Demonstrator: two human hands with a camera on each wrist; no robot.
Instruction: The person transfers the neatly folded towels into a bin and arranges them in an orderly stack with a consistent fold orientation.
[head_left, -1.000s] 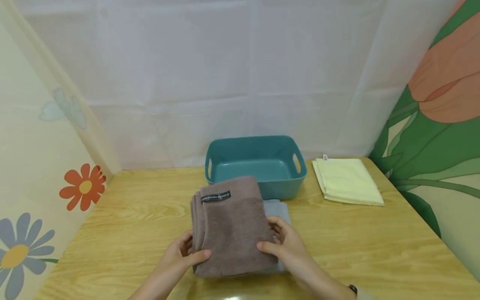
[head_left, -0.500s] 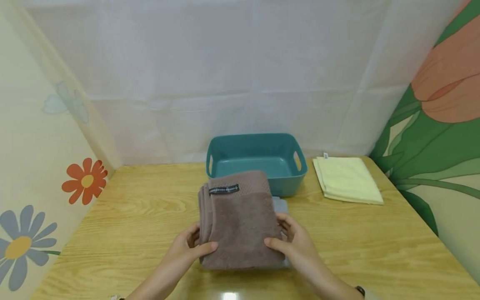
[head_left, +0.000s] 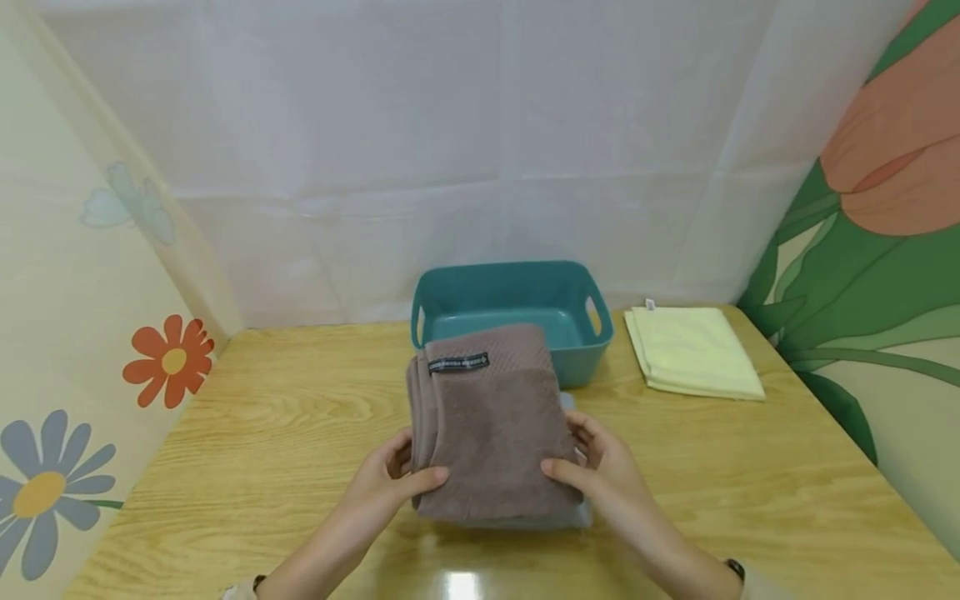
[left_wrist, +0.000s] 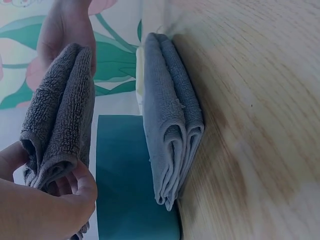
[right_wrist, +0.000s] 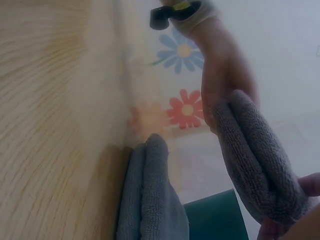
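A folded brown towel (head_left: 498,433) with a dark label strip is held up between both hands. My left hand (head_left: 393,475) grips its left side, thumb on top and fingers beneath. On the opposite side my right hand (head_left: 600,462) pinches it the same way. Below it lies a folded grey-blue towel (left_wrist: 167,115) on the table, mostly hidden by the brown one in the head view. Both wrist views show a gap between the two towels. Just behind them stands a teal basket (head_left: 581,362) with cut-out handles, its bare floor partly visible.
To the right of the basket lies a folded pale yellow towel (head_left: 693,354) with a small white tag. The wooden table (head_left: 300,392) meets a white sheet (head_left: 360,167) at the back. Flower-printed panels border it on the left and right.
Both hands have carried the brown towel a little forward and to the right, so it now overlaps the basket's front more. The grip has stayed the same.
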